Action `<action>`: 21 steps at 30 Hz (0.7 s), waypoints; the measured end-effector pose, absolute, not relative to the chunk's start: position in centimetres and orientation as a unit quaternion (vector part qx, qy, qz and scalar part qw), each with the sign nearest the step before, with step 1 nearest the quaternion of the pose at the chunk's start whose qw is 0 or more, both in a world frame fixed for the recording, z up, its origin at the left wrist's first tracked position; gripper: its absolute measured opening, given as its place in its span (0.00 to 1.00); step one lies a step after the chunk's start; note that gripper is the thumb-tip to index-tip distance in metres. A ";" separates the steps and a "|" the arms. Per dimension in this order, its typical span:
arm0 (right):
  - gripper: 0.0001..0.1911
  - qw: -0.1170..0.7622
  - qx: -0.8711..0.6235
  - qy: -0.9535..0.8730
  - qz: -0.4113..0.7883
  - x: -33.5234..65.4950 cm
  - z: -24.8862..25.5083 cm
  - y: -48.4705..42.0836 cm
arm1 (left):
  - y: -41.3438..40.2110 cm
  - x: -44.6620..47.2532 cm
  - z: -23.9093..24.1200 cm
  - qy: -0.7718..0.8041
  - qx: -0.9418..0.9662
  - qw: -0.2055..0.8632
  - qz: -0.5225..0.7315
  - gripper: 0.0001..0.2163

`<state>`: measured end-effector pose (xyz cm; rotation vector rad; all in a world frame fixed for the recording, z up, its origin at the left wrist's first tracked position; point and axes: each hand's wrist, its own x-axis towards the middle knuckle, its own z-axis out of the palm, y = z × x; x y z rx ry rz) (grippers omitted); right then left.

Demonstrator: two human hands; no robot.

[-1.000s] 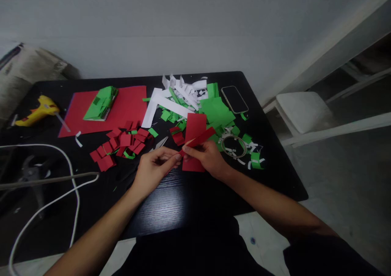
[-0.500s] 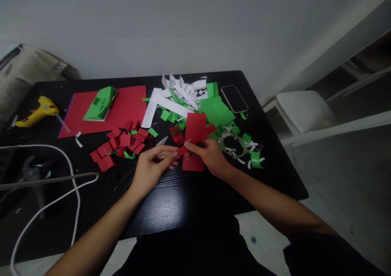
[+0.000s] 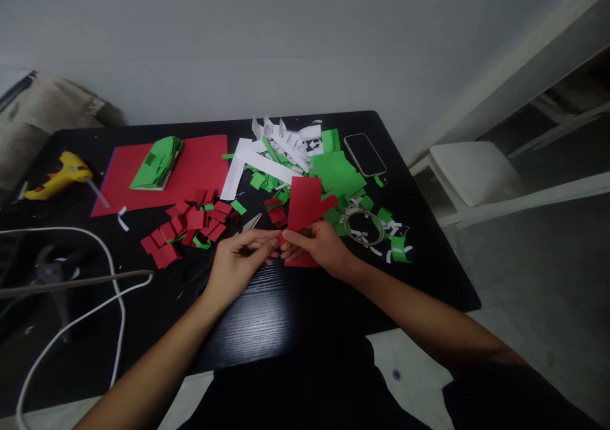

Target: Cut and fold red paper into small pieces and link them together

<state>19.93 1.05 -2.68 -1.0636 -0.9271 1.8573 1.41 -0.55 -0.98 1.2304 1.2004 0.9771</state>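
Note:
Over the near middle of the black table (image 3: 267,315), my right hand (image 3: 317,247) pinches a narrow red paper strip (image 3: 320,210) that slants up to the right. My left hand (image 3: 238,258) meets it fingertip to fingertip and pinches the strip's near end. Under them lies a larger red paper rectangle (image 3: 302,201). A pile of small red paper squares (image 3: 190,223) sits left of my left hand. Scissor blades (image 3: 251,221) poke out just beyond my left fingers.
Green and white paper scraps (image 3: 305,160), a tape ring (image 3: 365,227) and a phone (image 3: 365,154) lie to the right. A red sheet (image 3: 200,163) with folded green paper (image 3: 159,161), a yellow glue gun (image 3: 60,173) and a white cable (image 3: 114,290) are at left. A white chair (image 3: 471,173) stands beside the table.
My hands have drawn closer together along the red strip, and less of the strip now sticks out beyond my right hand. Nothing else on the table moved.

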 end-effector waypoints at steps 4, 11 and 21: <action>0.22 0.402 -0.415 -0.366 0.730 19.9 -2.8 1.0 | -0.6 1.3 -0.9 0.497 0.528 0.552 0.411 0.11; 0.25 0.403 -0.420 -0.375 0.721 20.0 -2.5 1.2 | -0.3 1.3 -0.5 0.502 0.513 0.568 0.403 0.13; 0.23 0.404 -0.428 -0.369 0.719 20.0 -2.1 1.2 | 0.1 1.3 -0.4 0.519 0.488 0.596 0.370 0.14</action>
